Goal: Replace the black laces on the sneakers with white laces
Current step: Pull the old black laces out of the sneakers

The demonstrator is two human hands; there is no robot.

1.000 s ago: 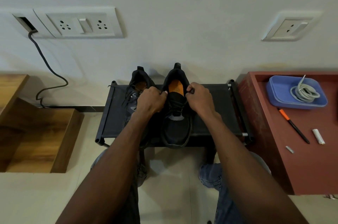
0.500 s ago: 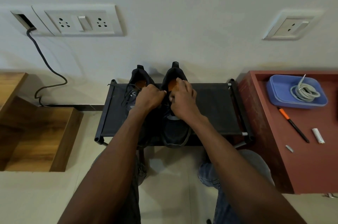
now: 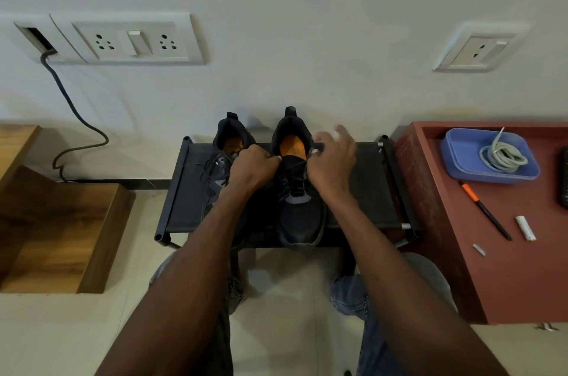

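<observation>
Two black sneakers with orange insoles stand side by side on a low black rack (image 3: 365, 191). The right sneaker (image 3: 302, 216) shows black laces (image 3: 296, 171) across its tongue; the left sneaker (image 3: 226, 148) is partly hidden by my left arm. My left hand (image 3: 252, 168) grips the left side of the right sneaker's collar, fingers curled. At the collar's right side my right hand (image 3: 333, 157) pinches the black lace with thumb and forefinger, its other fingers spread upward. Coiled white laces (image 3: 501, 156) lie in a blue tray (image 3: 461, 166) on the red table at right.
The red table (image 3: 507, 277) also carries an orange-and-black pen (image 3: 485, 211), a small white tube (image 3: 525, 228) and a tiny grey piece (image 3: 479, 249). A wooden stepped unit (image 3: 61, 231) stands at left. A black cable (image 3: 73, 117) hangs from the wall sockets. My knees are below the rack.
My right hand moved from over the shoe's opening to the right side of the collar, fingers spreading. My left hand stayed at the collar's left side.
</observation>
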